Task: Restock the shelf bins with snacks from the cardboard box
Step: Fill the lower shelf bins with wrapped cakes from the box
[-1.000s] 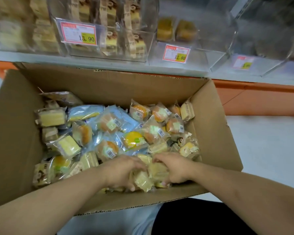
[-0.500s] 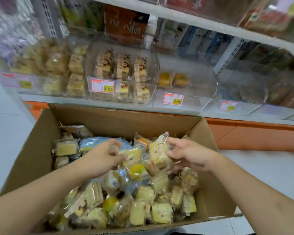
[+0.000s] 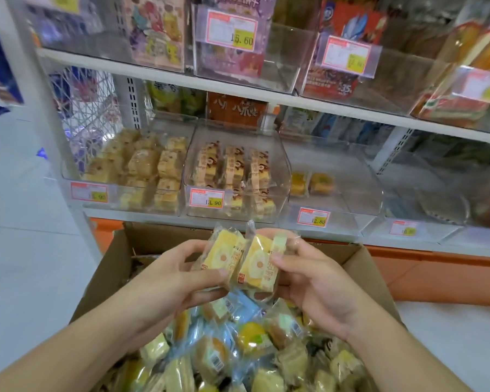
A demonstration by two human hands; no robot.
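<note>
Above the open cardboard box, my left hand grips a yellow wrapped cake and my right hand grips a second yellow wrapped cake. The two packets touch side by side at about the height of the box's far rim. The box below holds several wrapped snacks in yellow, orange and blue wrappers. Clear shelf bins stand behind: a left bin with pale cakes, a middle bin with brown-striped packets, and a right bin holding two yellow cakes.
An upper shelf carries clear bins with boxed goods and price tags. An orange base panel runs under the bottom shelf. A white upright post stands at the left, with pale floor beside it.
Both hands rose out of the box, each lifting a yellow cake packet up toward the shelf. The view tilted upward, so more of the shelves shows.
</note>
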